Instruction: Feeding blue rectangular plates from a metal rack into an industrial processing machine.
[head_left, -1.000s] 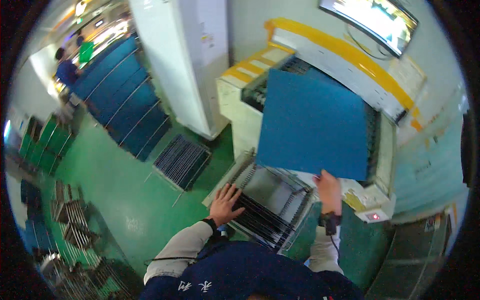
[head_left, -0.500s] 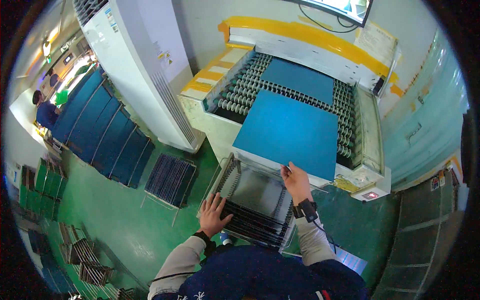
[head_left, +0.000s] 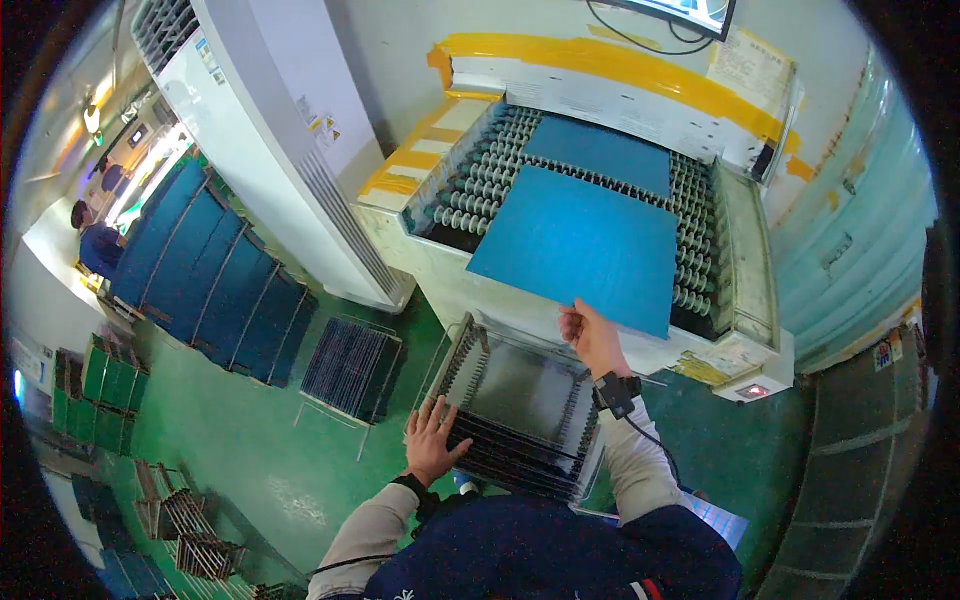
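A flat blue panel (head_left: 585, 245) lies on the roller conveyor (head_left: 470, 200), its near edge jutting past the front rollers. At that near edge is my right hand (head_left: 592, 338), fingers closed in a pinch on the rim. A second blue panel (head_left: 600, 155) sits farther in on the rollers, partly under the machine's back cover. Below stands a slotted rack (head_left: 520, 385), with several thin dark panels (head_left: 515, 450) upright in its near end. My left hand (head_left: 432, 442) rests on the rack's left side by these panels, fingers spread, holding nothing.
A smaller rack (head_left: 350, 370) full of dark panels stands on the green floor to the left. Behind it are large blue panels (head_left: 210, 270) and a tall white air conditioner (head_left: 270, 150). A person (head_left: 98, 245) works far left. Dark framed panels (head_left: 850, 470) stand at right.
The near blue panel has slid slightly farther onto the rollers, my right hand moving forward with it. My left hand stays on the rack. The view has shifted a little.
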